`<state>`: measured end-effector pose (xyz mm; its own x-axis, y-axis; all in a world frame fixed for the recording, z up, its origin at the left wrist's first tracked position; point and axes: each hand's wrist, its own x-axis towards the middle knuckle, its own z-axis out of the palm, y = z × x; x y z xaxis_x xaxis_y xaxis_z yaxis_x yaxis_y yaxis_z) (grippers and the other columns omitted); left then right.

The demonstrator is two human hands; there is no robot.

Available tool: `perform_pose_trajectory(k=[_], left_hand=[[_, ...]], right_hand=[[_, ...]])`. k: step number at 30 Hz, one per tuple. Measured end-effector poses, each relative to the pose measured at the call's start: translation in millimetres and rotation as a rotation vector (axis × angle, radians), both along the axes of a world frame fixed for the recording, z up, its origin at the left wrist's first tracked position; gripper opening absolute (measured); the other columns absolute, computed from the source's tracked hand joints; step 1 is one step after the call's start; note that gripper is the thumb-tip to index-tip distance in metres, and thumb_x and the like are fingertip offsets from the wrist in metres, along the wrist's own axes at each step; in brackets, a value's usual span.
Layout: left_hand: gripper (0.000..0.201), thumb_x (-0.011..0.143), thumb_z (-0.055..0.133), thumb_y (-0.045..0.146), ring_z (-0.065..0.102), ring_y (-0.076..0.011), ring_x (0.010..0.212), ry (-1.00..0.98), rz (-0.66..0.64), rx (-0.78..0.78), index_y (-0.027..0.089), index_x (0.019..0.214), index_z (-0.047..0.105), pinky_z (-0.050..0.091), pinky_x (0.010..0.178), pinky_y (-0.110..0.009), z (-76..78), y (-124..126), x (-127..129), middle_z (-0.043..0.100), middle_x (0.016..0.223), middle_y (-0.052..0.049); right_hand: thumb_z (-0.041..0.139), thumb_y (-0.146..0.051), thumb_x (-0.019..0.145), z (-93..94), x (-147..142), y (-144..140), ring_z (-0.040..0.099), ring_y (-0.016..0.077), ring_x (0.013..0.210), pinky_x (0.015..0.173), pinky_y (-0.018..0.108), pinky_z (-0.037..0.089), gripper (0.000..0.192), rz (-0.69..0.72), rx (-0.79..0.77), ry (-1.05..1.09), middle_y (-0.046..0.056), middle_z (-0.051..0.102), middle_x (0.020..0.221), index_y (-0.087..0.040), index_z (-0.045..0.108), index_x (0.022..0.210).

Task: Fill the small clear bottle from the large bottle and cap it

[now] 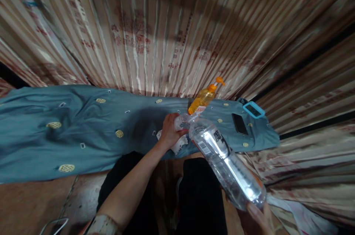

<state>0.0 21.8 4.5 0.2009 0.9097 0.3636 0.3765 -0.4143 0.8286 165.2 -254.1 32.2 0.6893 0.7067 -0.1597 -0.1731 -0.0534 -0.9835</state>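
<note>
My right hand [259, 216] grips the base of a large clear plastic bottle [224, 161], tilted so its neck points down toward the blue cloth. My left hand [169, 131] is closed around a small clear container [181, 122] right at the bottle's mouth, with a crumpled white cloth or paper [177, 146] under it. An orange pump bottle [203, 98] stands just behind the bottle's mouth.
A blue embroidered cloth [69, 128] covers a low table or bench. A dark phone [240, 124] and a device in a light-blue case [253, 109] lie at its right end. Striped curtains [166, 31] hang behind. My dark trousers are below.
</note>
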Motion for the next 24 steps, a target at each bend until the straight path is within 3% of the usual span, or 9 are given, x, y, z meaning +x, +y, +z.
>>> perform_pose_trajectory(k=[6,12,18,24], left_hand=[[0.059,0.062,0.086,0.014,0.062,-0.0278,0.111,-0.017,-0.009,-0.005,0.022,0.113,0.058,0.052,0.099,-0.044,-1.0,0,0,0.064,0.112,-0.006],[0.058,0.062,0.087,0.015,0.063,-0.0277,0.110,-0.020,-0.005,0.000,0.022,0.111,0.057,0.052,0.098,-0.044,-0.8,0,1,0.064,0.112,-0.006],[0.055,0.063,0.086,0.017,0.062,-0.0277,0.111,-0.034,-0.004,-0.003,0.023,0.110,0.057,0.052,0.099,-0.045,-2.6,2,1,0.065,0.113,-0.005],[0.056,0.062,0.086,0.014,0.062,-0.0277,0.111,-0.031,-0.005,-0.009,0.023,0.109,0.056,0.051,0.098,-0.044,-0.9,1,0,0.065,0.113,-0.006]], right_hand=[[0.074,-0.051,0.074,9.1,-3,3,0.067,0.0325,0.111,0.082,0.040,0.055,0.077,0.025,0.000,-0.019,0.009,0.062,0.142,-0.030,0.051,0.145],[0.076,-0.053,0.071,16.0,-10,8,0.063,0.0321,0.122,0.090,0.040,0.054,0.084,-0.014,-0.012,0.032,0.009,0.056,0.150,-0.031,0.048,0.147],[0.075,-0.050,0.076,9.5,-8,1,0.065,0.0341,0.122,0.096,0.048,0.053,0.078,-0.010,-0.031,0.009,0.009,0.064,0.141,-0.032,0.048,0.147],[0.072,-0.049,0.079,3.6,-7,1,0.068,0.0320,0.114,0.095,0.046,0.054,0.081,0.001,-0.022,0.006,0.010,0.067,0.135,-0.029,0.043,0.151]])
